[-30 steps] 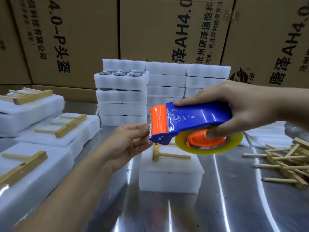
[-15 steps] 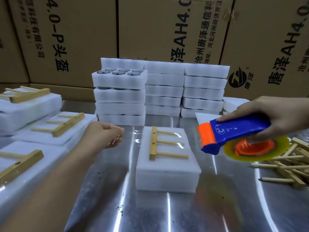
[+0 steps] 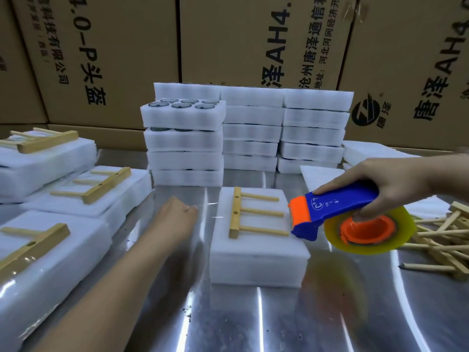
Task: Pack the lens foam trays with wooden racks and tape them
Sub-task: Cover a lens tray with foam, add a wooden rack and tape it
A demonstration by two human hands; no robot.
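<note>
A stack of white lens foam trays sits mid-table on the metal surface, with a wooden rack lying on top. My right hand grips a blue and orange tape dispenser with a yellowish tape roll, held just off the stack's right edge. To the left of the stack is my left hand, fingers curled as if pinching the end of a clear tape strip. The strip shows only as faint glints.
Taped foam packs topped with racks line the left side. Tall stacks of foam trays stand behind. A pile of loose wooden racks lies at the right. Cardboard boxes form the back wall.
My hands have drawn apart: the left left the dispenser's mouth and went left and down, while the right carried the dispenser right and then lower, beside the stack.
</note>
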